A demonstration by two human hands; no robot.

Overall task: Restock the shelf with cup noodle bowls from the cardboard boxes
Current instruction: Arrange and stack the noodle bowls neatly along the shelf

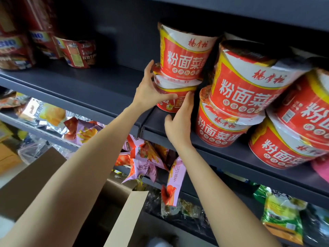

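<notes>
Head view: 2 red noodle bowls stacked at left end of dark shelf; left hand grips lower bowl w/ thumb across front, right hand presses its right side, fingers straight. Upper bowl sits atop; more bowl stacks just right. Cardboard box below, flaps open.

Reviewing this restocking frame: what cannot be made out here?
- Head view: the lower bowl label is mostly covered by the left hand and right hand.
- The cardboard box interior is dark and hidden behind both forearms.
- The rightmost bowl stack is cut by the frame edge.
- Packets at upper left are too blurred to read.
</notes>
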